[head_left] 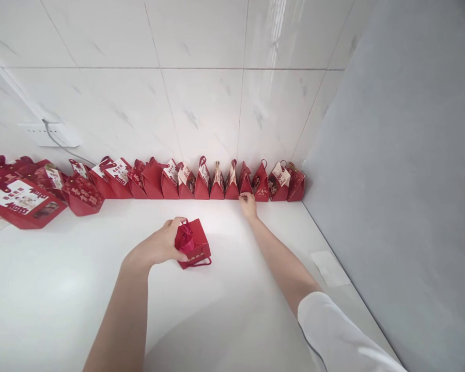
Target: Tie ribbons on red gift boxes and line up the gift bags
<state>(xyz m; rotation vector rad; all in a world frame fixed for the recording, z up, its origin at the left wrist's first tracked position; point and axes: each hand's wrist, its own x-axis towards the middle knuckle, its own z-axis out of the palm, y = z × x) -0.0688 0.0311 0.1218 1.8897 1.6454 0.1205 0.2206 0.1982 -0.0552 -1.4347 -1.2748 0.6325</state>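
Observation:
A small red gift box (201, 240) with a dark pink ribbon and cord handle sits on the white tabletop, tipped so its top faces me. My left hand (160, 245) grips its left side, thumb near and fingers far. My right hand (249, 205) reaches to the row along the wall, fingers curled in at the lower front of a narrow red gift box (245, 178). How firmly they hold it is hard to see. Beside that hand stand a red gift box with gold writing (261, 183) and a slim box with a cream flap (231, 183).
Similar red gift boxes (155, 181) line the tiled wall (201, 113), side by side. Larger red boxes (27, 206) crowd the far left, below a power socket with a cable (54, 135). A grey panel (403, 181) bounds the right. A pale sheet (330, 268) lies beside it.

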